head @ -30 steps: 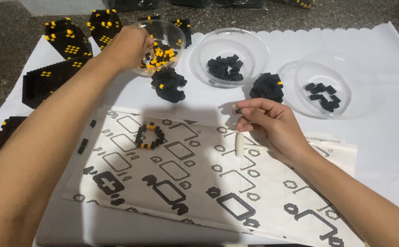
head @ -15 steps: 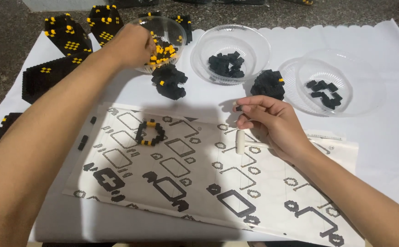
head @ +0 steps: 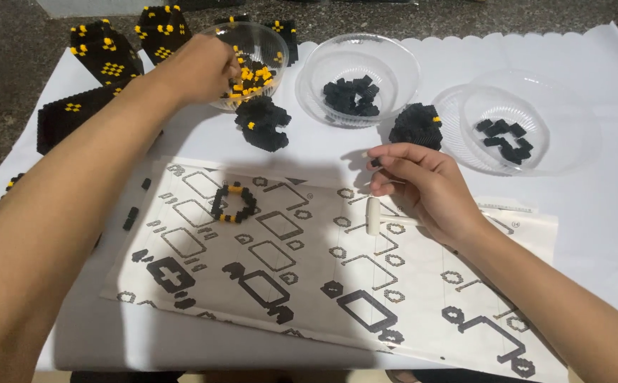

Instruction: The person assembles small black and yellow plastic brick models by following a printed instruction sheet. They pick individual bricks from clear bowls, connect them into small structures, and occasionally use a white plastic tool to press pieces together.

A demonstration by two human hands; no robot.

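Observation:
My left hand (head: 199,67) reaches into a clear bowl (head: 270,39) of small yellow and black bricks at the back left; its fingertips are hidden among the pieces. My right hand (head: 422,188) hovers over the printed instruction sheet (head: 309,269), closed on a small white hammer-shaped tool (head: 372,213) that hangs head down. A small ring of black and yellow bricks (head: 233,203) lies on the sheet, to the left of the tool.
Two more clear bowls (head: 394,64) (head: 571,142) hold black bricks. Two black brick assemblies (head: 260,122) (head: 416,126) stand between the bowls and the sheet. Larger black-and-yellow built parts (head: 110,60) sit at the back left. A white cloth (head: 592,206) covers the table.
My left hand stays in the yellow-brick bowl. My right hand with the white tool has barely shifted. The view has shifted slightly.

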